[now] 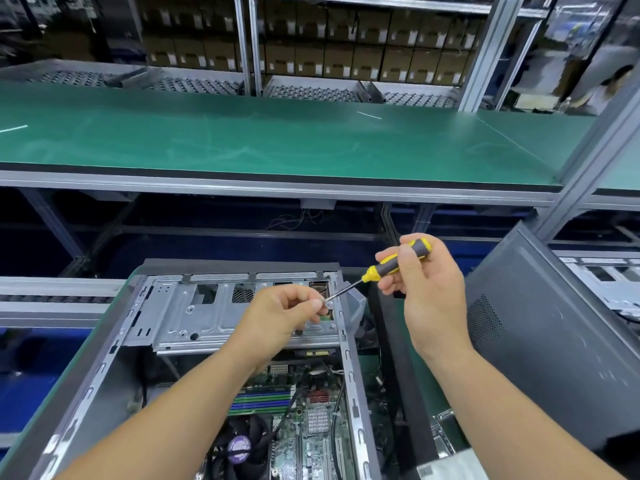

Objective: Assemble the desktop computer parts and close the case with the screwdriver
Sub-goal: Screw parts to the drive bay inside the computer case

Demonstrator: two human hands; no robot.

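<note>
the screwdriver (394, 265) is gripped by its yellow-grey handle in the curled fingers of the right hand (426, 292), its tip met by the pinched fingertips of the left hand (284, 313); whether a screw is held there cannot be told. below the fingers the case (104, 368) lies open, motherboard (311, 427) fitted. beside the right hand, the side panel (540, 327) is not yet mounted, so closing is judged outstanding.
</note>
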